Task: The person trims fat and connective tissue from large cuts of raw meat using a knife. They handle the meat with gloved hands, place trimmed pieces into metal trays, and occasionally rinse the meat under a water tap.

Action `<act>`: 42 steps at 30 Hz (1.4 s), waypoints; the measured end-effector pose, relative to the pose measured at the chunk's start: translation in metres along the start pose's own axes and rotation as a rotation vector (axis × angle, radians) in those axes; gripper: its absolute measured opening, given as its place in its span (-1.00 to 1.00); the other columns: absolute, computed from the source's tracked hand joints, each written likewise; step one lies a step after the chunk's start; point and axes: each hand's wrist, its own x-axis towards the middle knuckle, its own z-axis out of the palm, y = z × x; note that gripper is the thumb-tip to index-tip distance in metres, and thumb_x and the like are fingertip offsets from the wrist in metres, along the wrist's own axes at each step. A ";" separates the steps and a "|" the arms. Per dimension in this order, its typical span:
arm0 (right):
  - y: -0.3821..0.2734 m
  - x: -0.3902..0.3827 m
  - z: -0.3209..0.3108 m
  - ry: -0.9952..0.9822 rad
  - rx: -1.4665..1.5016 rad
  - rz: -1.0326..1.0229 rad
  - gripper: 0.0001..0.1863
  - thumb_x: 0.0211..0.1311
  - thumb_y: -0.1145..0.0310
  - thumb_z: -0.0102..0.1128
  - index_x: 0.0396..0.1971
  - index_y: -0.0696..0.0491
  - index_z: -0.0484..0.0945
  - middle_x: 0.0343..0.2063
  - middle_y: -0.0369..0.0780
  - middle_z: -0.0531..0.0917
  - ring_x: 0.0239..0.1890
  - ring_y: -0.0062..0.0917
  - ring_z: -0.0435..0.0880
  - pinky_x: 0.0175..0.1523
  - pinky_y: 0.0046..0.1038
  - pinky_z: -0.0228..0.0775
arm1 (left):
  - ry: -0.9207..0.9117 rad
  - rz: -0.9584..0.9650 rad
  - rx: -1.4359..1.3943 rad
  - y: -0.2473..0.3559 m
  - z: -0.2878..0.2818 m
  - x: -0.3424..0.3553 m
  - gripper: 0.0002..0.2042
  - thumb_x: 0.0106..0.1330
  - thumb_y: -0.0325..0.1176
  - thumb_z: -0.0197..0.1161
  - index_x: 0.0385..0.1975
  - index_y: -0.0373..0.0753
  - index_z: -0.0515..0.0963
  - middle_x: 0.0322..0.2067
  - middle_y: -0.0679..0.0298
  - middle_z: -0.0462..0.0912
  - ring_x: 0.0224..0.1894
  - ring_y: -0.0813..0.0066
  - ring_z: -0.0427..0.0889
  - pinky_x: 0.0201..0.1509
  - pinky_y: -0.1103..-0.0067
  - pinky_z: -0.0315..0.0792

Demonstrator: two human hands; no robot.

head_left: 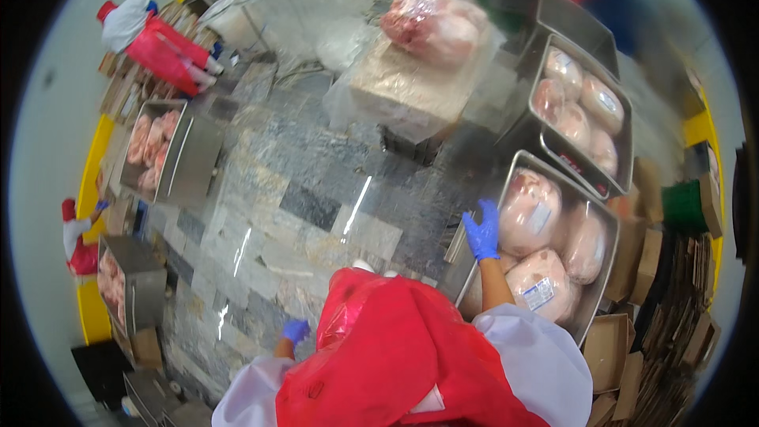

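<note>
Where the right hand reaches: the blue-gloved right hand [481, 231] is spread wide, fingers apart, with nothing in its grasp; it is at the left side of the near open-topped rectangular steel tub [605, 275], and whether it touches the rim cannot be told.
Left glove: the blue-gloved left hand [296, 331] hangs low over the grey stone-patterned floor [265, 170], well apart from the tub; it shows nothing held, but is too small to tell how far its fingers are curled.
Handling the meat: a wrapped piece this bulky probably calls for both hands, palms spread under its rounded sides; pinching the film would likely tear it or let it slip. Clearing the steel rim before turning away seems wise, with feet square to the tub.
Meat by the right hand: the large, rounded, pale-pink piece of meat in clear plastic [528, 209] lies inside the near tub, just beside that hand; its film is glossy and close-fitting, redder flesh shows at the upper end, and a white-and-blue label sits on its side.
Tub neighbours: similar wrapped pieces [544, 281] crowd beside it.
</note>
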 end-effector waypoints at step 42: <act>-0.147 0.544 0.084 0.427 0.119 0.292 -0.32 0.03 0.11 0.48 0.07 0.23 0.49 0.01 0.01 0.53 0.08 -0.22 0.53 0.20 -0.32 0.34 | 0.724 1.258 0.266 0.542 -0.942 0.449 -0.46 0.22 -0.07 0.29 0.20 -0.08 0.48 0.08 0.06 0.51 0.12 0.14 0.50 0.22 0.34 0.32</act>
